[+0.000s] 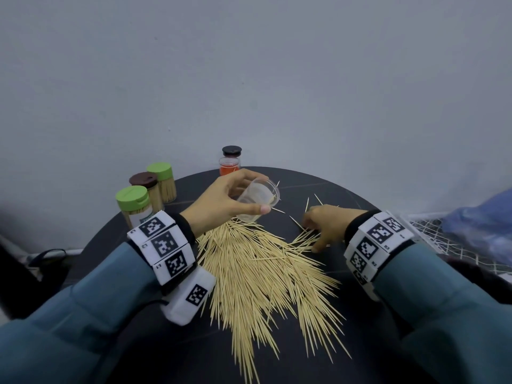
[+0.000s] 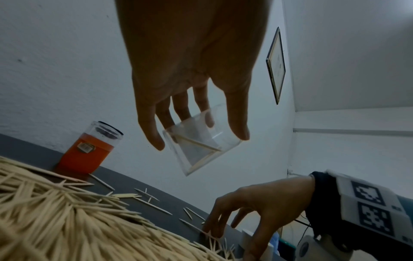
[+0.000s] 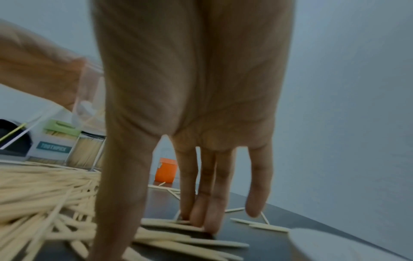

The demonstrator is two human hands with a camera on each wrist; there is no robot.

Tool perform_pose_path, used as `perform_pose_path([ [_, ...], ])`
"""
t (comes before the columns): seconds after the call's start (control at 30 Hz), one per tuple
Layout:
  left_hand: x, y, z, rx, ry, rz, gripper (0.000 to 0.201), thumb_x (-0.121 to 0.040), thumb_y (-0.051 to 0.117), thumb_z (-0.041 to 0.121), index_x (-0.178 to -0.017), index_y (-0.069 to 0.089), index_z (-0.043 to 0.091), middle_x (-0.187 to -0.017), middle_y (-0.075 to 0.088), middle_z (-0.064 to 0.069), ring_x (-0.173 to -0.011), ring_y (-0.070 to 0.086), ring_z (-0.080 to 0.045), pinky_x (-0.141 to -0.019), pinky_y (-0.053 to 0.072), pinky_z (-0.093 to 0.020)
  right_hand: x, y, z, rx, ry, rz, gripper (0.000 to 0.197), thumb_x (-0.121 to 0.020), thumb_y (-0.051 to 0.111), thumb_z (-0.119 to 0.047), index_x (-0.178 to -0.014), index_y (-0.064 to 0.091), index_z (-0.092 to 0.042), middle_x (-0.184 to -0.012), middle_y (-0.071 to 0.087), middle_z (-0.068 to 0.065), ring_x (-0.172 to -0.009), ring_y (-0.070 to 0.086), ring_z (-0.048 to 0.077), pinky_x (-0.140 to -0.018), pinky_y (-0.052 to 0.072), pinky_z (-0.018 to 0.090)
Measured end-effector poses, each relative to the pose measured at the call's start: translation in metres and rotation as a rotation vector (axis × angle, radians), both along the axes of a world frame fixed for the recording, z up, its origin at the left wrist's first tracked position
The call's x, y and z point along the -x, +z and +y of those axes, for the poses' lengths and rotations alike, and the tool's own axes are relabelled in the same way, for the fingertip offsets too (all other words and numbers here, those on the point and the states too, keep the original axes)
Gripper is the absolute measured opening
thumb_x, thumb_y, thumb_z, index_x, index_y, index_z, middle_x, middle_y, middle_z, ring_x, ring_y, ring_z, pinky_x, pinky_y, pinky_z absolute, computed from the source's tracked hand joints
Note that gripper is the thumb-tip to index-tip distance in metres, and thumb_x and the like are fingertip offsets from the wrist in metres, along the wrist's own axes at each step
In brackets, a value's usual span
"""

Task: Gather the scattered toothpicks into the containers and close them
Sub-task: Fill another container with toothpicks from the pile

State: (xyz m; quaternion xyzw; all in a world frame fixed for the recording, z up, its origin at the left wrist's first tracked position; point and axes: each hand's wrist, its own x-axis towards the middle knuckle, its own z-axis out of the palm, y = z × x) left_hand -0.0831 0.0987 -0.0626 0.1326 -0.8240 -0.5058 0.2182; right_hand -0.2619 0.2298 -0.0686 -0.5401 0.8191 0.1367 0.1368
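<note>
A big pile of wooden toothpicks is spread over the dark round table. My left hand grips a clear plastic container above the pile's far end, tilted with its mouth towards the right. In the left wrist view the container holds only a few toothpicks. My right hand is down at the pile's right edge. Its straight fingertips press on loose toothpicks on the table, the thumb held apart.
Three closed toothpick containers stand at the back left, two with green lids and one brown. An orange jar with a black lid stands at the far edge. A white net and blue cloth lie off the right.
</note>
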Motion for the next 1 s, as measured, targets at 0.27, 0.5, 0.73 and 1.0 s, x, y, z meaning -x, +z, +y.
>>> perform_pose_path([
  [0.27,-0.001,-0.002,0.0,0.022,-0.006,-0.012,0.064,-0.063,0.075,0.037,-0.122,0.057,0.022,-0.118,0.062,0.005,-0.108,0.06,-0.006,-0.079,0.05,-0.012,-0.007,-0.002,-0.008,0.046,0.046,-0.082,0.021,-0.081,0.071,-0.018,-0.1,0.065,-0.011,-0.101,0.067,0.005,-0.082,0.052,0.014,-0.082,0.048,0.031],
  [0.5,-0.002,-0.004,0.001,0.045,-0.001,-0.024,0.062,-0.064,0.075,0.037,-0.122,0.058,0.022,-0.116,0.063,0.006,-0.104,0.06,-0.004,-0.076,0.048,-0.01,-0.016,0.001,-0.012,0.004,0.09,-0.078,0.02,-0.086,0.064,-0.017,-0.101,0.068,-0.004,-0.098,0.067,0.009,-0.079,0.053,0.014,-0.058,0.04,0.016],
  [0.73,-0.002,-0.007,-0.001,0.063,0.024,-0.053,0.055,-0.071,0.077,0.03,-0.122,0.057,0.022,-0.117,0.063,0.005,-0.106,0.058,-0.006,-0.085,0.046,-0.019,-0.025,-0.005,-0.022,0.005,0.133,-0.053,0.021,-0.088,0.061,-0.02,-0.103,0.066,-0.006,-0.107,0.067,0.009,-0.084,0.054,0.016,-0.078,0.047,0.029],
  [1.0,-0.004,-0.008,-0.003,0.058,0.018,-0.057,0.061,-0.064,0.077,0.038,-0.12,0.058,0.023,-0.116,0.064,0.004,-0.106,0.059,-0.008,-0.089,0.048,-0.023,-0.03,-0.003,-0.024,-0.019,0.091,-0.041,0.029,-0.095,0.051,-0.024,-0.115,0.061,-0.005,-0.118,0.061,0.011,-0.107,0.057,0.024,-0.082,0.042,0.029],
])
